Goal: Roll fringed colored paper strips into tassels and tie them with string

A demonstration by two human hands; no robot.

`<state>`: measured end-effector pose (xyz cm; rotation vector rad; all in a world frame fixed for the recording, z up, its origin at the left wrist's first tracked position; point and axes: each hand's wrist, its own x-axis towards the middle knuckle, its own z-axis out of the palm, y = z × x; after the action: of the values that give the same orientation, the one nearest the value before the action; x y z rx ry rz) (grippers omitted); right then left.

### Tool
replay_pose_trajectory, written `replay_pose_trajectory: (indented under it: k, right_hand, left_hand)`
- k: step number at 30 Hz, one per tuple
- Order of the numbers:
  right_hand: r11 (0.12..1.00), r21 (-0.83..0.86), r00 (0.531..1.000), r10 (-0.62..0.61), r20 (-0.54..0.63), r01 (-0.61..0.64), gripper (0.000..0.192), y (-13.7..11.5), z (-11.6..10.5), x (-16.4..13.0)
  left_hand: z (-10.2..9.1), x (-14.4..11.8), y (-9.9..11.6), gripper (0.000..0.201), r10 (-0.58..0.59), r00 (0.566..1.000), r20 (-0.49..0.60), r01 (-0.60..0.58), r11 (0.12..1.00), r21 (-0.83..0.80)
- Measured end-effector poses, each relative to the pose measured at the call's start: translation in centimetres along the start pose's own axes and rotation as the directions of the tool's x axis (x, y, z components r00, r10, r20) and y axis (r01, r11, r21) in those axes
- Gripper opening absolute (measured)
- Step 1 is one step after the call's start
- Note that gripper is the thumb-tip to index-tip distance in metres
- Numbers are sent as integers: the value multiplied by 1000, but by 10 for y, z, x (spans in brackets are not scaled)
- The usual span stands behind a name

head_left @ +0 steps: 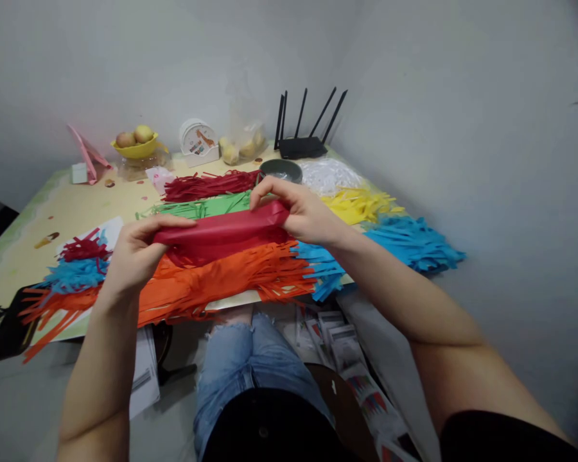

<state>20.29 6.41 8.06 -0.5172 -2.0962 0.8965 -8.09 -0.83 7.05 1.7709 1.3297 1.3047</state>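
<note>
**Red paper held in both hands over the table edge**

Red paper (221, 232), folded into a long band, spans between the two hands just above the near edge of the table (67, 208). The left hand (135, 251) is closed around its left end, thumb on top. The right hand (302, 210) pinches the right end, fingers curled over the fold. Directly under the band lies orange fringe (231, 276), with green fringe (202, 206) and dark red fringe (207, 185) behind it. Blue fringe (414, 240) and yellow fringe (359, 204) lie to the right. A router (302, 146) and a bowl of fruit (135, 146) stand near the wall.
</note>
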Motion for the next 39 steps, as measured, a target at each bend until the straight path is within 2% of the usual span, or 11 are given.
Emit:
replay_pose_trajectory:
  k: [6,9,12,15,18,20,25,27,32,35,39]
  right_hand:
    - [996,91,998,11,62,-16,14,2,-1,-1]
    - [995,90,999,41,13,-42,13,2,1,-1]
    - [994,86,998,65,-8,-64,15,2,4,-3]
    - [998,63,1000,5,13,-6,18,2,4,-3]
    - [998,28,992,-62,112,59,27,0,-5,-4]
    - [998,18,970,-62,236,60,31,-2,-16,-4]
    - [988,51,883,104,458,-143,53,-1,-33,4]
    - [982,-17,891,180,417,-190,55,1,-25,7]
    - [957,-243,931,229,285,-161,29,2,2,9]
    - [960,-203,960,227,166,-192,37,-2,5,4]
    - [955,28,950,292,110,-297,26,-8,4,-6]
  left_hand:
    - [-9,-8,8,28,39,999,35,-41,998,52]
    - [-15,-11,18,29,90,985,147,-106,988,109]
    - [-17,-10,24,35,61,965,256,-72,997,34]
    - [-10,-6,26,32,-26,986,167,28,1000,-10]
    - [-1,-2,25,34,-100,991,93,100,995,5]
    - [2,1,25,46,-139,980,140,137,990,23]
    - [4,5,23,29,-182,938,294,132,974,183]
    - [6,4,23,27,-160,936,314,89,970,227]
    - [10,2,22,26,-111,950,290,39,970,241]
    - [11,0,18,27,-81,974,210,44,983,176]
    - [13,-3,12,24,-71,991,117,62,995,77]
